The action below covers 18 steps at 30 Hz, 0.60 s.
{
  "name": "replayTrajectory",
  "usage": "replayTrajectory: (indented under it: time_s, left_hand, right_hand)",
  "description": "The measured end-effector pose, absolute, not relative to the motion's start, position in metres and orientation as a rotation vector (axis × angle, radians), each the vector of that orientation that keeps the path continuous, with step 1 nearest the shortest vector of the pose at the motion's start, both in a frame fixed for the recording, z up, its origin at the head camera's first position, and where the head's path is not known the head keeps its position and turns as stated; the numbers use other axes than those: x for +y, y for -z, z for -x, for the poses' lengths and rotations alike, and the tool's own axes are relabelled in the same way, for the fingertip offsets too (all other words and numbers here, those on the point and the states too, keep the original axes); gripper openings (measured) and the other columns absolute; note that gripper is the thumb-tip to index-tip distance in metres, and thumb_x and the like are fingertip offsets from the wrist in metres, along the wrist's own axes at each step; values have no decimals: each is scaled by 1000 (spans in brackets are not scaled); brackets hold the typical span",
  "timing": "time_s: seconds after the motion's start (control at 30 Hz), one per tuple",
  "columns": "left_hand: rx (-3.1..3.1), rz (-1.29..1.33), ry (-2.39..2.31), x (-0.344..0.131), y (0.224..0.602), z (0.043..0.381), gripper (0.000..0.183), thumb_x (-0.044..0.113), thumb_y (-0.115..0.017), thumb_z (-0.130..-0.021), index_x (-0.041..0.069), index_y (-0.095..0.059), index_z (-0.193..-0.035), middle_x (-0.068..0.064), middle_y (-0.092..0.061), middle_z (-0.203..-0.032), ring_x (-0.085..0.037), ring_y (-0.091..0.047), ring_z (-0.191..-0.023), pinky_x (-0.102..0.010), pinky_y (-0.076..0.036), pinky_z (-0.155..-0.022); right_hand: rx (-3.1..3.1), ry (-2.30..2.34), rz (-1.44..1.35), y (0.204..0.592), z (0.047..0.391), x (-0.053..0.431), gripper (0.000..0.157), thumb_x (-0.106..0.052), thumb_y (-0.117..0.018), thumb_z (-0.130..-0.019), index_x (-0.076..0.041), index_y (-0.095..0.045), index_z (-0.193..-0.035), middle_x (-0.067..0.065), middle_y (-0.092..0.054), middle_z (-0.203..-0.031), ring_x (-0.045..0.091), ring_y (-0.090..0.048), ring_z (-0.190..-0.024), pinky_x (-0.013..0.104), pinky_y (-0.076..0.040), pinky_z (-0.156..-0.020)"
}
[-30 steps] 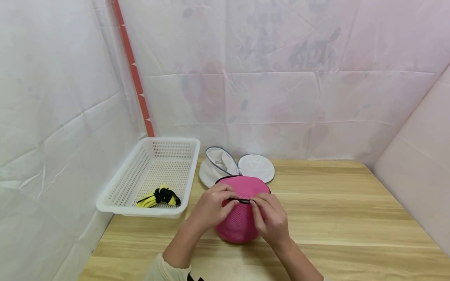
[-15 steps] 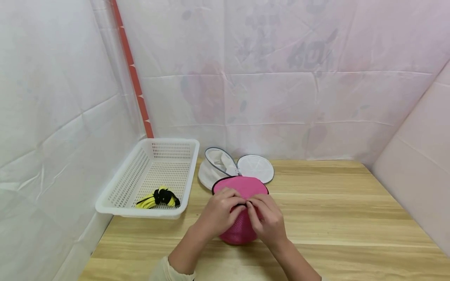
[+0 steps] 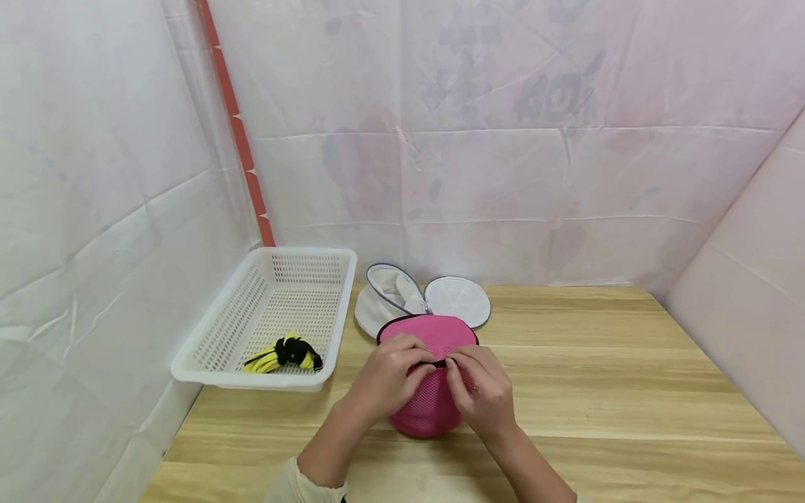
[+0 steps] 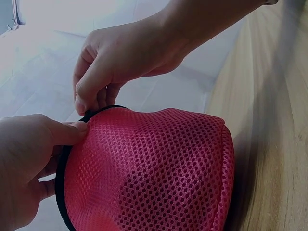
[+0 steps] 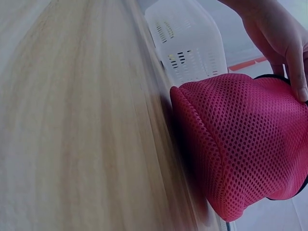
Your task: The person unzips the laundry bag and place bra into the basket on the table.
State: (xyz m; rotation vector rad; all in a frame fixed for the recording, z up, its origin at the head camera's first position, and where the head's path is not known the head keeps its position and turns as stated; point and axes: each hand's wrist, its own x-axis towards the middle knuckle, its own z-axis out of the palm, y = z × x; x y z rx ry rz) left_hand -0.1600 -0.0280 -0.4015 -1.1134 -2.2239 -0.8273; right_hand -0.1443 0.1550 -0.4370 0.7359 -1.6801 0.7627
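Observation:
A pink mesh laundry bag (image 3: 428, 409) with black zipper trim stands upright on the wooden table, lid side up. My left hand (image 3: 390, 374) pinches the black trim at the bag's near upper edge between thumb and fingers. Right beside it, my right hand (image 3: 484, 391) pinches the same trim, the fingertips of both hands almost meeting. In the left wrist view the left thumb (image 4: 72, 132) presses on the trim, and the right hand (image 4: 120, 60) reaches in from above. The zipper pull is hidden by the fingers. The right wrist view shows the bag's mesh side (image 5: 245, 139).
Left on the table (image 3: 597, 398) stands a white perforated basket (image 3: 349, 300) holding a yellow and black fabric bundle (image 3: 289, 353). Behind the pink bag lies a white laundry bag (image 3: 374, 307), its round lid (image 3: 459, 300) folded open. White sheeting (image 3: 478, 175) encloses the back and sides.
A second ago a short length of black trim showed between the hands; since then the hands have drawn closer together. The bag has shifted slightly left, with both hands still pinching its edge.

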Motion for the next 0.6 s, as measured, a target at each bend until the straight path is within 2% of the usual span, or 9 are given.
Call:
replayTrajectory:
  time_s: [0.6]
  left_hand:
    - [-2249,1078,891,-34,400,163,8,14,-77,-85,14,-77,-93,6,-67,-92,-7,-60,-88,-20,-52,-80]
  right_hand:
    - [-1663,-792,-709,435,147,161,15,-6,-64,-89,4,-73,-82,13,-68,-83,25,-63,-76,16,-52,-82]
